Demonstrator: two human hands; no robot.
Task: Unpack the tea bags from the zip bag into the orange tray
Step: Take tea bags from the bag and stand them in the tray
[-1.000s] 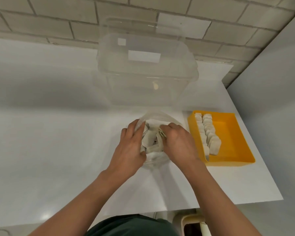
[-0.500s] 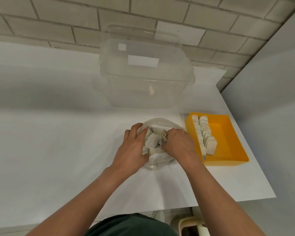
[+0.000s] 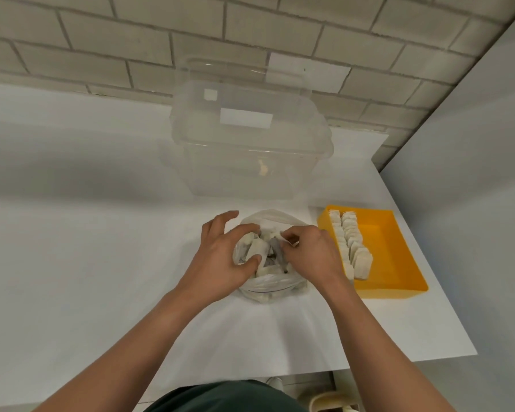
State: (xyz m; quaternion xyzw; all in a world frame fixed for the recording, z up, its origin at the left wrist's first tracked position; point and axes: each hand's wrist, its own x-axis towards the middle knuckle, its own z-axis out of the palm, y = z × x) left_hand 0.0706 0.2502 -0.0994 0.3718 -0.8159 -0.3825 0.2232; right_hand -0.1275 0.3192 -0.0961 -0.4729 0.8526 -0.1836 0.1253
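Note:
A clear zip bag [image 3: 268, 289] stands open on the white table, filled with pale tea bags [image 3: 257, 248]. My left hand [image 3: 220, 257] grips the bag's left side, thumb hooked over the rim, two outer fingers lifted. My right hand [image 3: 309, 254] is at the bag's mouth and pinches a tea bag near its top edge. To the right lies the orange tray [image 3: 399, 263], with two rows of tea bags [image 3: 351, 245] standing along its left side.
A large clear plastic box [image 3: 250, 144] stands behind the zip bag, against the tiled wall. A grey wall runs along the table's right edge, close to the tray. The table's front edge is near my body.
My right hand has drawn up from deep in the bag to its mouth, fingertips now pinching a tea bag. My left hand has shifted slightly and lifted its outer fingers.

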